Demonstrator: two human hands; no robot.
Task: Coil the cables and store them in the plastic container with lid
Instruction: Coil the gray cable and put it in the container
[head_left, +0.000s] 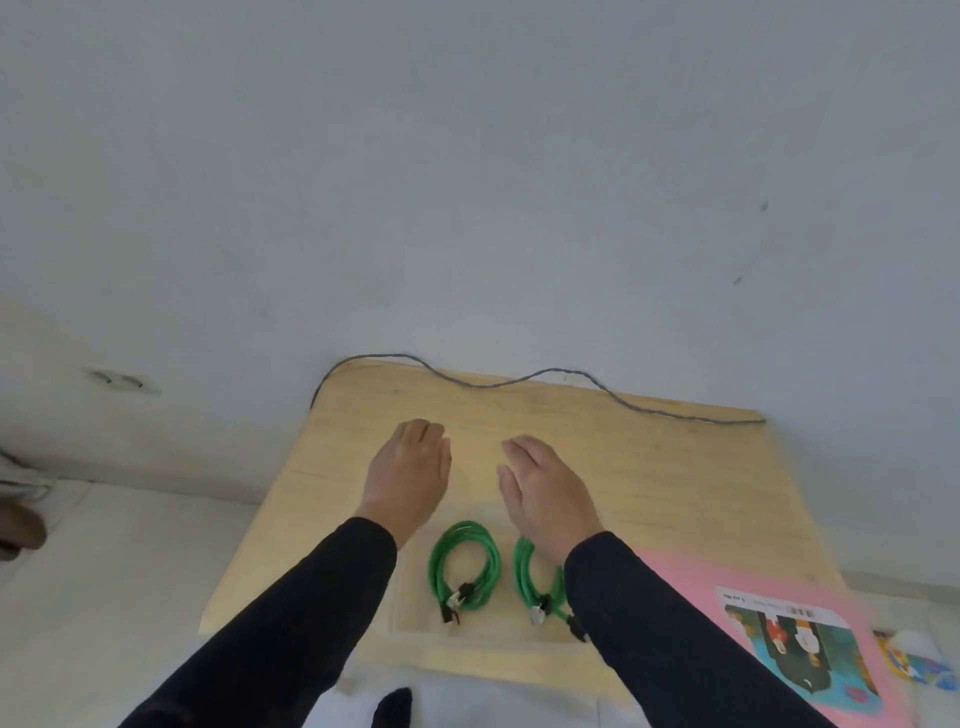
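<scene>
While two green coiled cables lie side by side on the pale wooden tabletop, nothing is held in either hand. The left-hand green cable coil is bound near its connectors by a dark tie, and the right-hand green cable coil lies just beside it, partly hidden under the right forearm's black sleeve. A faint clear outline, possibly the transparent plastic container, can be made out around the coils, but whether they already sit inside it cannot be told. No lid is seen.

The left hand and the right hand are held palm-down above the tabletop beyond the coils, apart from each other, with fingers straight and relaxed and nothing grasped. Whether the table is touched cannot be told.

A thin grey cord is laid uncoiled along the far edge of the table, against the grey wall. A pink sheet with a colourful printed picture lies at the near right corner.

The coiling of the green cables is judged complete, so the storing step appears to be in hand. For the next move, a lid would need to be found and pressed on, or, if the grey cord counts among the cables, it would have to be gathered and looped first.
</scene>
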